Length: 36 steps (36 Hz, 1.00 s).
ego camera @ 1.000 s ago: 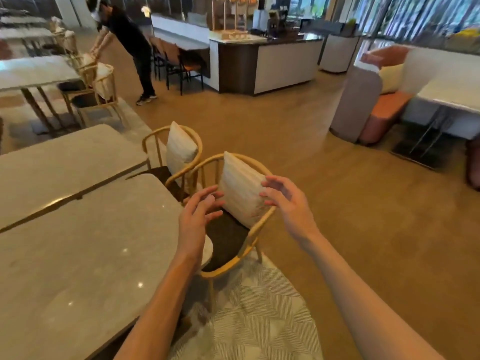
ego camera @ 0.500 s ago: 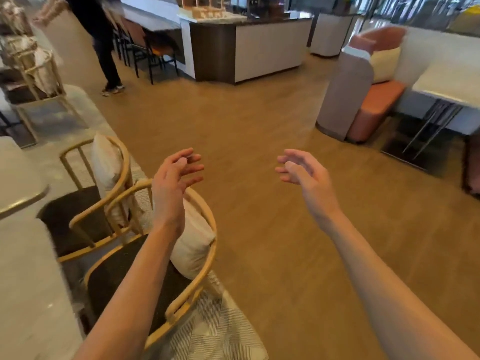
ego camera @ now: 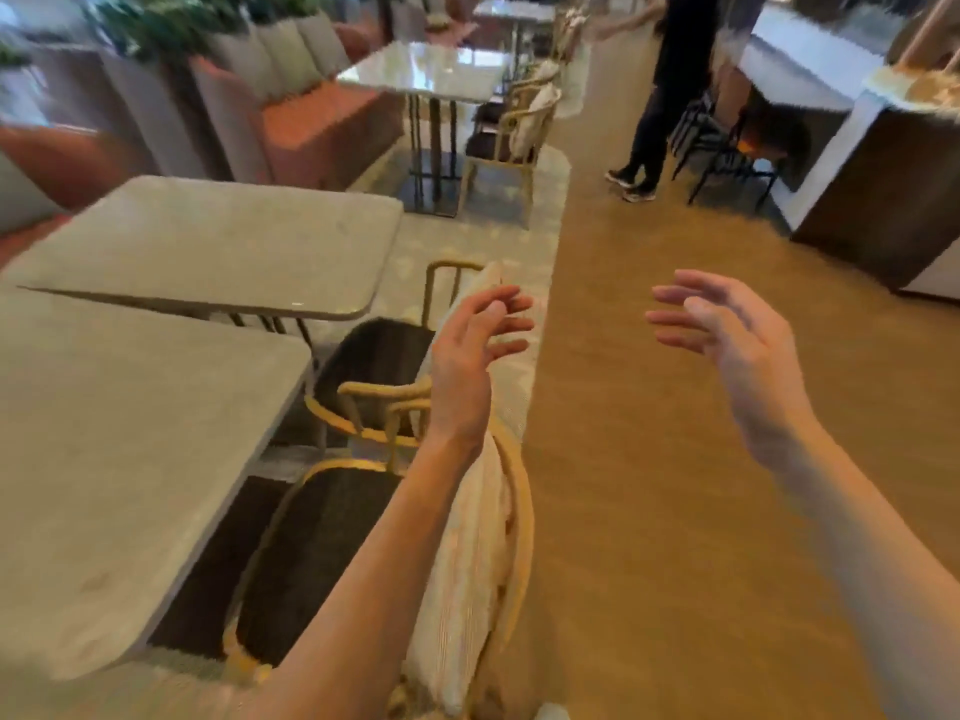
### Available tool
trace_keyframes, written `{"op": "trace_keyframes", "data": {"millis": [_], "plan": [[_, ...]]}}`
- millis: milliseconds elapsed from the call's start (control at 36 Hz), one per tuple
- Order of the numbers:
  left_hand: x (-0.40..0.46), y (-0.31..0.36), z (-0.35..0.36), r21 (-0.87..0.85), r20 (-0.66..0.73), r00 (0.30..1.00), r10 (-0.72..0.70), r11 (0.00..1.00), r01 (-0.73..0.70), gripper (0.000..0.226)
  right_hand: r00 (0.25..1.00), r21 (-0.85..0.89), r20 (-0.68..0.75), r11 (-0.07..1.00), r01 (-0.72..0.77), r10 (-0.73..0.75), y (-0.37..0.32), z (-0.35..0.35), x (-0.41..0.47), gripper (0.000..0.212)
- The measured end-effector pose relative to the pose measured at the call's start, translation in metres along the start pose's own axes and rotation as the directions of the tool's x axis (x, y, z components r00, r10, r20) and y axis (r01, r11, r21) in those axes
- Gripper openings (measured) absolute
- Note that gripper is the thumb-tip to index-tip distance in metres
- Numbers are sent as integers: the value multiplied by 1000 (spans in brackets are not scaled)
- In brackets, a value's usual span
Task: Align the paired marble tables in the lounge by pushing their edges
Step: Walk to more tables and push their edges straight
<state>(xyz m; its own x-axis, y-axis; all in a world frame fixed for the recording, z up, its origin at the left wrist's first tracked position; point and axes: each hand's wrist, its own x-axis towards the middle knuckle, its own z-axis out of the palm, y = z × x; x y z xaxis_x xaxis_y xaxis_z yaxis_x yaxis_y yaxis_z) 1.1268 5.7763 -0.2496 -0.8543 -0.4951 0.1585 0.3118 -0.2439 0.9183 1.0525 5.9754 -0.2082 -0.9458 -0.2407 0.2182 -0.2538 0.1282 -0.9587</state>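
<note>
Right of the pale rounded-corner marble tables [ego camera: 156, 407], left hand [ego camera: 467, 366] and right hand [ego camera: 737, 350] are held wide and empty, apparently readied for pushing.

We look into a café or hotel lounge. Marble-topped tables [ego camera: 208, 241] stand in a row up the left of the frame, with rattan chairs [ego camera: 384, 407] and cream cushions [ego camera: 467, 537] tucked beside them. Upholstered banquette seating [ego camera: 311, 122] and planters [ego camera: 171, 18] fill the upper left; a service counter [ego camera: 883, 163] sits at upper right on a wood floor [ego camera: 649, 459].
</note>
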Motion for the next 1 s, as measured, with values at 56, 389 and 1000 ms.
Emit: {"op": "trace_keyframes", "data": {"millis": [56,389,1000], "plan": [[33,-8,5,-24,-119,993,6,1000,-9,37,995,28,102,1000,-10,7,16,13,55,30],[184,-24,-13,166,-556,803,215,975,-146,43,848,199,516,980,18,-120,52,85,324,27],[599,-103,43,429,-786,397,475,880,-203,32,521,353,816,930,-103,-251,110,228,774,26]]}}
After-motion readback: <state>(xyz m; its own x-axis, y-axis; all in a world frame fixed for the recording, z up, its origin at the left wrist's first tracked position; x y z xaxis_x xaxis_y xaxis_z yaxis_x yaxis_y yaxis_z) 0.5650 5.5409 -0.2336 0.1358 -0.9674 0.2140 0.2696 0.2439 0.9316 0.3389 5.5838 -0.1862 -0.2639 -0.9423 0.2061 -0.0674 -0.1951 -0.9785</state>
